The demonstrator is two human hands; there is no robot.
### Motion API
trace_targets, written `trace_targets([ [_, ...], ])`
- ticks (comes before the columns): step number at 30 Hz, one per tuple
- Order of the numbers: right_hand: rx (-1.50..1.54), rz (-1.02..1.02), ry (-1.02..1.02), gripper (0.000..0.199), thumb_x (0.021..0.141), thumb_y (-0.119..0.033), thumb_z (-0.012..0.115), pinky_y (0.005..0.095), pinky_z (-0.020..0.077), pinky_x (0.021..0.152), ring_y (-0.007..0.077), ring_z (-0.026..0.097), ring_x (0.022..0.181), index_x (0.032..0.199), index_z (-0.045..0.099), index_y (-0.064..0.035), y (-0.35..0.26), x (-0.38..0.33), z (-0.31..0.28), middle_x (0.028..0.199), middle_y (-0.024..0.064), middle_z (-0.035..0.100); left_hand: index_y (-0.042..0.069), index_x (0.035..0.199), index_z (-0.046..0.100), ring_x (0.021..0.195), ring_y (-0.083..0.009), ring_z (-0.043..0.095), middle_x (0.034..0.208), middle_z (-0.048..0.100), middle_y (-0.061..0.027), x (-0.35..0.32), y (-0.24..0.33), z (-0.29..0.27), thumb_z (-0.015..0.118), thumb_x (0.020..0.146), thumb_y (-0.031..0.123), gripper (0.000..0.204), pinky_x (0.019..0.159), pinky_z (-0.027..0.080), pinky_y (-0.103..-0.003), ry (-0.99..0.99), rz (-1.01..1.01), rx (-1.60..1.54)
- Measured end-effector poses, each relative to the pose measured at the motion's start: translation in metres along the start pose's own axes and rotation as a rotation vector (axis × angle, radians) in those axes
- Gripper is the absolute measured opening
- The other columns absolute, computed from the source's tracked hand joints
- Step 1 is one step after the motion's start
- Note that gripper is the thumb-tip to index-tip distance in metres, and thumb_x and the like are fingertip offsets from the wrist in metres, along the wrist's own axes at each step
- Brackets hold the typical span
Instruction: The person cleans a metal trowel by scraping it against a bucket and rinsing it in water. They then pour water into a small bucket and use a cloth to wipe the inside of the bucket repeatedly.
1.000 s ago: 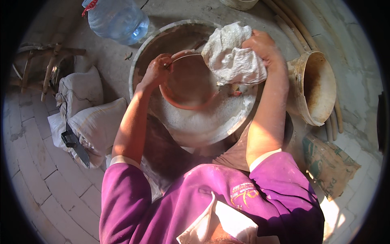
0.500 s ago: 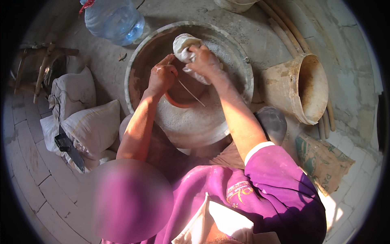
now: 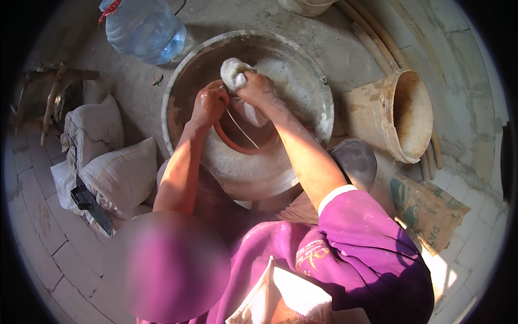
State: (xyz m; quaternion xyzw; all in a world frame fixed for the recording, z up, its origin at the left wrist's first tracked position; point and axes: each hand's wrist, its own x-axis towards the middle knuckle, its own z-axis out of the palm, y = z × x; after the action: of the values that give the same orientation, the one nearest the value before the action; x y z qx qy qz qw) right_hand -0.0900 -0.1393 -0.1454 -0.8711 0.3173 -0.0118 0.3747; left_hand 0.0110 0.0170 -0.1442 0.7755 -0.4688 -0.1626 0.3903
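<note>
A reddish clay bowl (image 3: 237,146) sits inside a large grey metal basin (image 3: 307,81). My left hand (image 3: 209,102) grips the bowl's near-left rim. My right hand (image 3: 258,89) is closed on a bunched white cloth (image 3: 233,73) and presses into the bowl from the right. Part of the cloth hangs down into the bowl under my right hand. Pale wet slip coats the basin's inside and both of my hands.
A clear plastic water jug (image 3: 144,26) lies at the upper left. A tipped clay-smeared bucket (image 3: 402,113) lies right of the basin, a printed paper sack (image 3: 431,210) below it. Filled white sacks (image 3: 102,162) with a dark tool (image 3: 89,202) lie on the left brick floor.
The cloth was spread open over the bowl's right side; now it is bunched in my right hand, which has shifted left over the bowl. My left hand stays on the rim.
</note>
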Motion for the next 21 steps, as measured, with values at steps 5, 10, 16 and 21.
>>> trace_targets([
  [5, 0.023, 0.046, 0.053, 0.053, 0.065, -0.038, 0.076, 0.0394, 0.0476, 0.096, 0.0339, 0.063, 0.105, 0.112, 0.069, -0.0158, 0.047, 0.003, -0.004, 0.108, 0.0196, 0.068, -0.003, 0.101, 0.065, 0.090, -0.0272, 0.065, 0.099, 0.067, -0.0182, 0.003, 0.004, -0.005, 0.066, 0.085, 0.020, 0.027, 0.076, 0.052, -0.036, 0.038, -0.520, 0.055],
  [10, 0.406, 0.130, -0.195, 0.047, 0.065, -0.030, 0.081, 0.0326, 0.0530, 0.084, 0.0239, 0.068, 0.091, 0.106, 0.070, -0.0092, 0.039, 0.013, 0.001, 0.096, 0.0131, 0.071, -0.005, 0.102, 0.066, 0.068, -0.0174, 0.064, 0.078, 0.064, -0.0115, 0.010, 0.002, -0.003, 0.062, 0.092, 0.026, 0.032, 0.063, 0.051, -0.033, -0.123, -0.761, -0.467],
  [16, 0.355, -0.022, -0.390, 0.046, 0.068, -0.023, 0.071, 0.0368, 0.0510, 0.086, 0.0286, 0.066, 0.099, 0.109, 0.066, -0.0033, 0.012, -0.019, 0.062, 0.100, 0.0178, 0.069, -0.003, 0.080, 0.065, 0.071, -0.0265, 0.065, 0.074, 0.065, -0.0156, 0.007, -0.037, 0.008, 0.045, 0.099, 0.038, 0.050, 0.068, 0.046, -0.043, 0.199, -0.735, -0.350],
  [21, 0.567, 0.125, -0.027, 0.056, 0.070, -0.015, 0.073, 0.0349, 0.0510, 0.086, 0.0257, 0.065, 0.098, 0.122, 0.056, -0.0014, 0.017, -0.009, 0.039, 0.105, 0.0160, 0.067, -0.004, 0.082, 0.068, 0.077, -0.0325, 0.065, 0.075, 0.066, -0.0210, 0.009, 0.011, 0.005, 0.034, 0.100, 0.054, 0.070, 0.074, 0.046, -0.044, 0.189, -0.405, -0.044],
])
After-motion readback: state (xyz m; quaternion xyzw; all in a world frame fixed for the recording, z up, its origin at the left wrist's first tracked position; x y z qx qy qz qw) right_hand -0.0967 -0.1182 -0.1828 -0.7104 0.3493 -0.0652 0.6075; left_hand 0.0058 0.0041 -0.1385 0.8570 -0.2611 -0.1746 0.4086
